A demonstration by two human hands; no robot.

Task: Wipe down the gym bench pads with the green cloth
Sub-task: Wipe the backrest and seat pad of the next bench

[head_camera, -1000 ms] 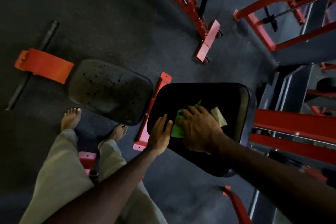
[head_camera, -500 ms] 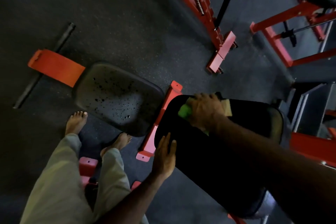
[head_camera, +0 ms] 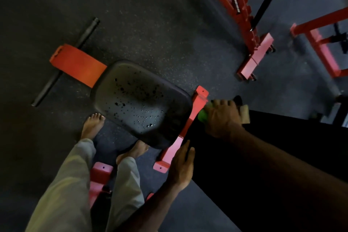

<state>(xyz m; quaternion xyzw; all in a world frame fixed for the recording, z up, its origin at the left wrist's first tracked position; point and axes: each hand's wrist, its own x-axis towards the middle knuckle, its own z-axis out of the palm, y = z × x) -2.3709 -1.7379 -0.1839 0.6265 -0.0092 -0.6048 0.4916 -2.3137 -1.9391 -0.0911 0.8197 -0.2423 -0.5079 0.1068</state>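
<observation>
Right hand (head_camera: 221, 118) grips green cloth (head_camera: 203, 114) beneath palm.

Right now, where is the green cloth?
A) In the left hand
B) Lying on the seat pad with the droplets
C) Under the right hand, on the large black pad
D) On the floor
C: the right hand presses the green cloth at the end of the large black pad.

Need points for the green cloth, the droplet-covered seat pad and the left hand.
green cloth (head_camera: 202, 116), head view, on the bright bit showing left of the right hand.
seat pad (head_camera: 139, 100), head view, on its wet middle.
left hand (head_camera: 181, 170), head view, on the back of the hand.
</observation>
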